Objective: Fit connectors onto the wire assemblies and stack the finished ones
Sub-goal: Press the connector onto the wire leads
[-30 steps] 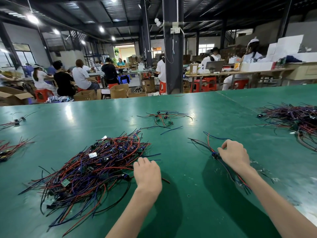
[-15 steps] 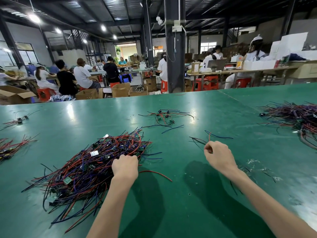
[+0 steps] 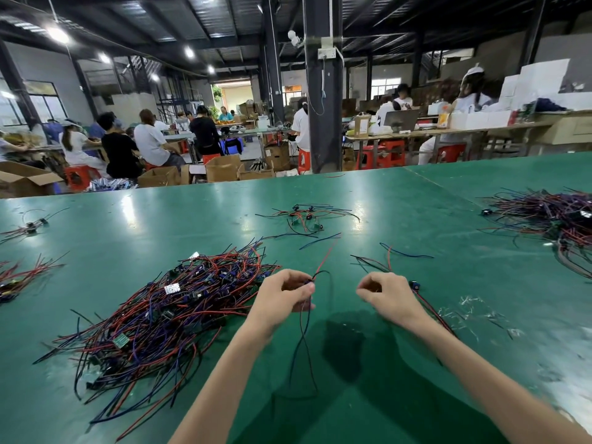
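Observation:
My left hand (image 3: 282, 298) pinches one wire assembly (image 3: 302, 344) just above the green table (image 3: 416, 213). Its red lead sticks up and away, and its dark leads hang down in a loop toward me. A big tangled pile of red, blue and black wire assemblies (image 3: 166, 315) lies to the left of that hand. My right hand (image 3: 386, 298) hovers a short gap to the right with fingers curled toward the thumb; anything between them is hidden. Right behind it lies a wire assembly with a small blue connector (image 3: 415, 286), its leads running under my wrist.
A small group of wired parts (image 3: 304, 216) lies further out at the centre. Another large wire pile (image 3: 551, 219) sits at the far right, and smaller bunches (image 3: 19, 278) at the left edge. Clear plastic scraps (image 3: 467, 310) litter the table on the right. People work at benches beyond.
My left hand reached into the big pile, then came back to the centre holding one wire assembly. My right hand lifted off the assembly on the right and shifted left.

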The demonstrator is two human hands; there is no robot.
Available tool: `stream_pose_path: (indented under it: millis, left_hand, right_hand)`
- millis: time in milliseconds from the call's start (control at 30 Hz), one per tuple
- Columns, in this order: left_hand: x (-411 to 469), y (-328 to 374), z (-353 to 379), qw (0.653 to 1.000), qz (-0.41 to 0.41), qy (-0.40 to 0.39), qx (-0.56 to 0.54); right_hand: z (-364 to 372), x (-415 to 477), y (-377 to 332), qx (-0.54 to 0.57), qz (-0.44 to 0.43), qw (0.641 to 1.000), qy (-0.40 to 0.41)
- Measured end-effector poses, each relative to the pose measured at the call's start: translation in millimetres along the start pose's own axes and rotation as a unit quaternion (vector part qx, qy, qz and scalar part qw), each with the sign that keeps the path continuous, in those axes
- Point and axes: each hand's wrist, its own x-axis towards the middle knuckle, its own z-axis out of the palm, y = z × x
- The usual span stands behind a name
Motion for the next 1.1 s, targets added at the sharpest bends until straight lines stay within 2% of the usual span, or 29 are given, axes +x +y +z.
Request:
stream_pose_path:
  millis: [33,100,167,267,433,700,933,1000,1100]
  left_hand:
    - [-1.0,-0.8,3.4,0.998,-0.029,0.001,-0.055]
    - [-3.6,-3.4,10.7,0.990,-0.071,-0.003,-0.121]
    - [-5.9,-7.1,18.2,0.986,-0.096,-0.012,-0.135]
    - [-9.7,-11.1,27.0,0.987,-0.108,-0.027,-0.120]
    - [-14.5,-12.3,33.7,0.986,-0.111,-0.040,-0.115]
    - [-16.3,-11.1,29.4,0.990,-0.103,-0.080,-0.051]
    - [-13.7,-8.0,17.7,0.982,-0.106,-0.135,-0.079]
    - [-12.8,-8.2,17.0,0.984,-0.104,-0.118,-0.079]
    - [-10.1,-12.1,17.7,0.996,-0.072,-0.049,-0.017]
  right_hand:
    - [0.0,-1.8,-3.5,0.056,0.015,0.996,-0.062]
    - [1.5,-6.7,-10.5,0.206,0.058,0.960,-0.179]
    - [4.5,-10.7,-15.1,0.305,0.094,0.919,-0.230]
    - [10.0,-15.0,-19.6,0.370,0.115,0.889,-0.242]
    - [12.7,-15.6,-19.0,0.424,0.162,0.861,-0.228]
    - [8.8,-14.7,-17.3,0.407,0.139,0.866,-0.256]
    - [5.5,-14.7,-17.3,0.391,0.104,0.881,-0.246]
    - [6.3,-15.5,-16.6,0.394,0.093,0.879,-0.252]
    - [9.8,-18.1,-17.4,0.390,0.077,0.879,-0.264]
